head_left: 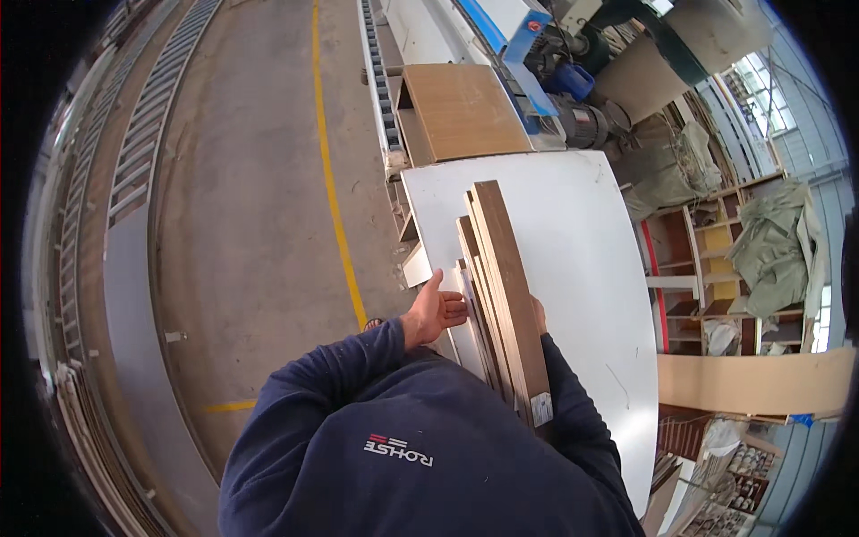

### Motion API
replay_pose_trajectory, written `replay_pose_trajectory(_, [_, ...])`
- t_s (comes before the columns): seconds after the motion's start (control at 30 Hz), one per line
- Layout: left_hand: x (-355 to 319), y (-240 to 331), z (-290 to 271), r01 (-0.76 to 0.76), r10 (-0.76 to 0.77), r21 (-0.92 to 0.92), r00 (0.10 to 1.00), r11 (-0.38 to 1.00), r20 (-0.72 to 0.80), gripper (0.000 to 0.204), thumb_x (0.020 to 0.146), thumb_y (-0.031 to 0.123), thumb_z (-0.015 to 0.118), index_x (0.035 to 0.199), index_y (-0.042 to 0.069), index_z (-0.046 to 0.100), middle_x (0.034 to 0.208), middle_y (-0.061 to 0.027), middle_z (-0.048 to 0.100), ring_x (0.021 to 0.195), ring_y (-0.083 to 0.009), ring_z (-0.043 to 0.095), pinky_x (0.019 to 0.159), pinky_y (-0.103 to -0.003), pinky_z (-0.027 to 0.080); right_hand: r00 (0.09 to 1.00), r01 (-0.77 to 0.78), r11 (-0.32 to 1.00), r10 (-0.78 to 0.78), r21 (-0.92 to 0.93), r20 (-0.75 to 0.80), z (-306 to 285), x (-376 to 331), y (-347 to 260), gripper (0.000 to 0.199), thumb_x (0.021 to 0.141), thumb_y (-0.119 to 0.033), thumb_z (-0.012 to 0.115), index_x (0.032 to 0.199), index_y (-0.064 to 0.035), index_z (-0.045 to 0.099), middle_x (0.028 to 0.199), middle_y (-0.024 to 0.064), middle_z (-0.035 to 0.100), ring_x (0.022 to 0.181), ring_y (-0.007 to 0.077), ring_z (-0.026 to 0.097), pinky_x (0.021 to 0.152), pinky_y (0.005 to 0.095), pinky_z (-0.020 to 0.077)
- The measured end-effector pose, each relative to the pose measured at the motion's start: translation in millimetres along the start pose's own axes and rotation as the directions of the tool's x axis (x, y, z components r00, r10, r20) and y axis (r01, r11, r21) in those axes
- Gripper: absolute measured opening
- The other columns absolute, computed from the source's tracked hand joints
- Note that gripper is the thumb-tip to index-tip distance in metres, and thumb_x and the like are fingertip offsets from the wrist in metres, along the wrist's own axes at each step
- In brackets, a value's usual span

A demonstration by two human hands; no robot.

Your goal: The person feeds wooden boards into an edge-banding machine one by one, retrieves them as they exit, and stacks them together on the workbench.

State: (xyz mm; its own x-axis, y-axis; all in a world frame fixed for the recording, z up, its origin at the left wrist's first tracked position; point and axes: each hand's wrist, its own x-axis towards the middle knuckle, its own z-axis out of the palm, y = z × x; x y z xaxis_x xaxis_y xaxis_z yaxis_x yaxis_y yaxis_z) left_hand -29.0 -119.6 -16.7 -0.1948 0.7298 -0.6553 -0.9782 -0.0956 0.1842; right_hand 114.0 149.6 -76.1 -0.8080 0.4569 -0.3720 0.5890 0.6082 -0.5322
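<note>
Left hand (434, 313) spread open, thumb raised, fingers laid flat against the left side of the stack of brown strips (501, 295), right hand (538, 315) mostly hidden behind the stack, its grip not discernible, stack stood on edge on the white surface (582, 268), wooden box (456, 112) well beyond.

A big white worktop (582, 259) stands on the grey concrete floor (250, 197). A bundle of long brown wooden strips (503, 286) lies on the worktop, near its left edge, and sticks out over the near end. At the far end, a flat brown wooden box (461, 112) sits touching the worktop. A yellow line (335, 206) runs along the floor beside it.
</note>
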Motion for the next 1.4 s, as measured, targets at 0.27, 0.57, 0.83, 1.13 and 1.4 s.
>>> replay_pose_trajectory(0.27, [-3,-7,-4,0.005,-0.007,-0.031,0.999,1.0,-0.048,0.077,0.098,0.06,0.042,0.131,-0.009,0.047,0.123,-0.028,0.056,0.112,-0.0361,0.057,0.099,-0.045,0.046,0.993,0.102,0.99,-0.096,0.099,-0.063,-26,-33,-62,0.034,0.09,-0.025,0.06,0.108,0.0028,0.071,0.098,0.0192,0.072,0.082,0.0286,0.064,0.075,0.0383,0.0513])
replay_pose_trajectory(0.57, [38,19,-47,-0.457,0.591,0.41,0.747,0.789,-0.304,0.045,0.097,0.038,0.047,0.106,-0.005,0.056,0.094,-0.0189,0.061,0.085,-0.0282,0.058,0.08,-0.038,0.049,0.989,-0.139,0.867,0.098,0.478,0.108,-50,-45,-59,0.034,0.092,-0.024,0.06,0.115,-0.0009,0.071,0.097,0.0098,0.073,0.079,0.0213,0.065,0.073,0.0328,0.0522])
replay_pose_trajectory(0.83, [117,115,-32,-0.509,0.758,0.603,0.592,0.614,-0.273,0.046,0.098,0.037,0.042,0.094,-0.006,0.059,0.084,-0.0184,0.06,0.076,-0.0282,0.056,0.073,-0.038,0.048,0.992,-0.122,0.829,0.078,0.545,0.104,-49,-18,-50,0.03,0.091,-0.022,0.061,0.105,0.0017,0.071,0.086,0.0081,0.07,0.071,0.0171,0.062,0.065,0.0286,0.0506])
replay_pose_trajectory(1.13, [118,106,3,-0.356,0.843,0.77,0.321,0.529,-0.431,0.049,0.1,0.039,0.037,0.1,-0.005,0.058,0.091,-0.0218,0.062,0.082,-0.0347,0.058,0.077,-0.043,0.048,0.968,-0.238,0.783,0.239,0.575,0.074,-57,2,-58,0.02,0.09,-0.017,0.06,0.091,0.0011,0.068,0.072,0.0094,0.065,0.052,0.0194,0.059,0.048,0.0282,0.0497])
replay_pose_trajectory(1.4, [115,108,7,-0.34,0.831,0.763,0.314,0.55,-0.46,0.052,0.102,0.042,0.033,0.105,-0.004,0.058,0.097,-0.0248,0.064,0.087,-0.0405,0.06,0.08,-0.047,0.048,0.962,-0.216,0.734,0.275,0.644,0.009,-52,12,-49,0.013,0.088,-0.012,0.061,0.089,-0.0003,0.067,0.071,0.0085,0.064,0.052,0.0173,0.057,0.047,0.0277,0.047])
